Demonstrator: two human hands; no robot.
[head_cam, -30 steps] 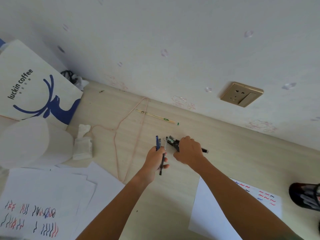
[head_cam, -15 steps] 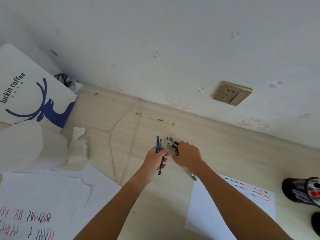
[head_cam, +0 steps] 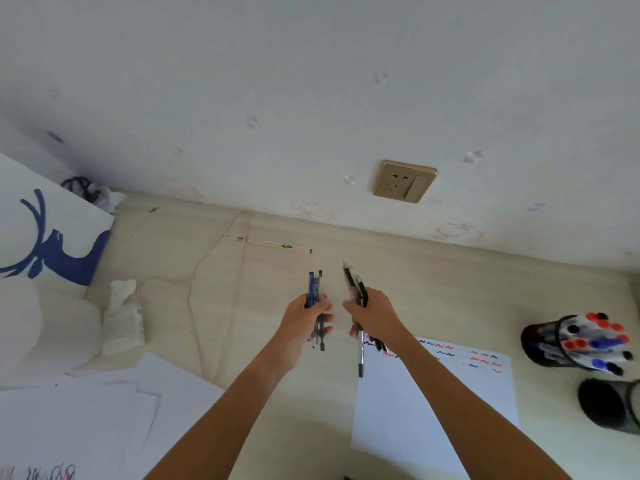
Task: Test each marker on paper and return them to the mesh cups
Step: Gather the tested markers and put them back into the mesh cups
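Pale wood-grain tabletop [head_cam: 270,403] meets a white wall. Left of the squiggle-marked paper sheet [head_cam: 433,403], the left hand [head_cam: 306,322] grips a bundle of slim blue pens [head_cam: 314,292], fingers curled round them. The right hand [head_cam: 372,315] clamps thin black pens [head_cam: 355,284], ends poking past its fingers. Right of the sheet stands a black mesh cup [head_cam: 540,344].

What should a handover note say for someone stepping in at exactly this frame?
Left hand: grips a bundle of blue pens.
Right hand: grips a bundle of black pens; one hangs low over the test sheet.
The test sheet lies under the right forearm, with red, blue and black squiggles along its far edge.
Two mesh cups on the right: the full cup holds capped markers; the second cup looks dark inside, contents unclear.
Done: some marks made. Left: test the held pens, return them to the cups.
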